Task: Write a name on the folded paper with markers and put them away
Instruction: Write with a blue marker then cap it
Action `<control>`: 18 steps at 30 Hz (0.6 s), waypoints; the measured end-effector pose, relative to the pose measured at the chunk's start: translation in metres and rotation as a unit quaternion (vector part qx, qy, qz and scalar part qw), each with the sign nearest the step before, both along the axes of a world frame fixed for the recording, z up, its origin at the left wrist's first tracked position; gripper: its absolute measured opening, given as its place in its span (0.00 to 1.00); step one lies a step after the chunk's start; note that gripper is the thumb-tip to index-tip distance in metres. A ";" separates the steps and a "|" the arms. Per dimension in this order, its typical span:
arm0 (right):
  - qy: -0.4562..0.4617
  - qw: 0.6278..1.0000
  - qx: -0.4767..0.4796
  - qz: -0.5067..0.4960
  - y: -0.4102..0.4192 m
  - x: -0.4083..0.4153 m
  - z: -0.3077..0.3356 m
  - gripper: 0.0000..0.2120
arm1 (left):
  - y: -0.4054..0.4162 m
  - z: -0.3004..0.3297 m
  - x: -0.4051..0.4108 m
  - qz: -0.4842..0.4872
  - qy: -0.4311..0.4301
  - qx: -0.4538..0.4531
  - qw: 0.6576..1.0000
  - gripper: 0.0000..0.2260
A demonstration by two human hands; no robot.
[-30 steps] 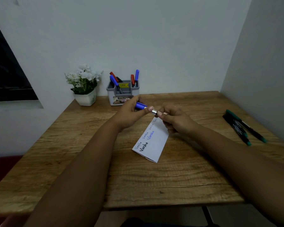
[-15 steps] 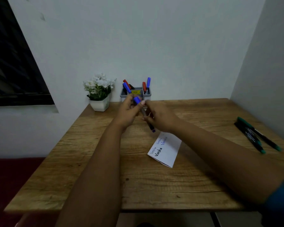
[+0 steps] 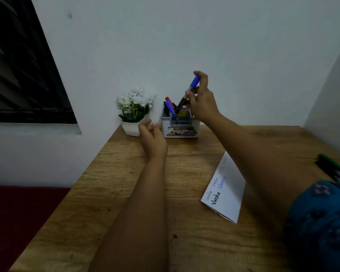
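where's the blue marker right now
In the head view, the blue marker is in the right hand, tilted cap-up over the grey holder at the table's back edge, right of the flower pot.

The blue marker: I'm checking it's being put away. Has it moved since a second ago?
Yes. The blue marker, then held over the folded paper, is now in the right hand above the grey holder.

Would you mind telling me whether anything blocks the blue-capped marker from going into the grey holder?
Nothing visible blocks it. The right hand holds the blue-capped marker tilted, its lower end just above the grey holder. A red marker and a blue marker already stand in it toward the left.
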State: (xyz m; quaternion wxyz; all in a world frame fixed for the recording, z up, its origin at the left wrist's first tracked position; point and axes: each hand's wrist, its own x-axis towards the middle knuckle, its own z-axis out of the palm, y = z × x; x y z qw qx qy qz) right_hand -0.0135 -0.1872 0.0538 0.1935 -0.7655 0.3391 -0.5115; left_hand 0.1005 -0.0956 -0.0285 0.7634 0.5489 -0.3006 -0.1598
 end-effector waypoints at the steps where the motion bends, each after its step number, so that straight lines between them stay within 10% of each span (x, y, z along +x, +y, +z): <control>1: -0.023 1.000 -0.003 0.009 -0.006 0.009 0.003 0.24 | -0.002 -0.004 -0.001 0.001 -0.005 0.007 1.000 0.10; 13: 0.328 0.931 -0.132 -0.094 -0.052 0.067 -0.022 0.23 | -0.009 -0.010 -0.017 -0.015 -0.063 0.036 0.997 0.11; 18: 0.242 0.959 -0.129 -0.078 -0.030 0.041 -0.011 0.23 | -0.001 -0.003 -0.026 -0.037 -0.096 0.054 0.993 0.10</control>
